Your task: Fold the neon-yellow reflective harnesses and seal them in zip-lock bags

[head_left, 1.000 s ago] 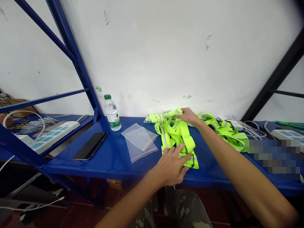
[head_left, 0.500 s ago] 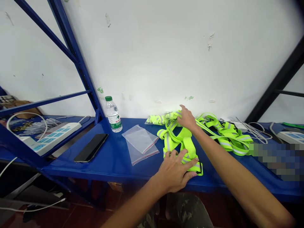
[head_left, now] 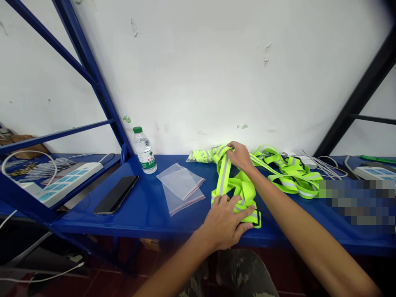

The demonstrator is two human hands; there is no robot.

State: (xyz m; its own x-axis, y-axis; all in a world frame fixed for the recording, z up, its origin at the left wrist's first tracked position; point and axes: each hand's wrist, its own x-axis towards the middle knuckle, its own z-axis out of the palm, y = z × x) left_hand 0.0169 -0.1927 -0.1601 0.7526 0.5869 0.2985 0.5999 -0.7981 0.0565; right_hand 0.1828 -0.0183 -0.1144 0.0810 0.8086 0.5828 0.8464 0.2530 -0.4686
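Note:
A neon-yellow reflective strap vest (head_left: 246,185) with silver stripes lies partly folded near the table's front edge. My left hand (head_left: 227,216) rests on its near end with the fingers spread, pressing it to the blue table (head_left: 136,214). A black buckle shows just right of those fingers. At the far end, my right hand (head_left: 239,156) is closed on one strap of the vest and holds it raised, so the band slopes up from the left hand. The right fingertips are partly hidden. Behind them lies a clear bag (head_left: 199,156) with similar yellow material inside.
More yellow reflective straps (head_left: 292,173) lie tangled at the right. Left of my hands are clear zip bags (head_left: 181,181), a black phone (head_left: 116,194) and a water bottle (head_left: 145,150). Power strips, cables and blue rack posts (head_left: 89,78) flank the table; a white wall stands behind.
My right hand has closed on a strap and pulled it up and slightly toward me, straightening the band. My left hand stays on the vest. The whole view has shifted slightly.

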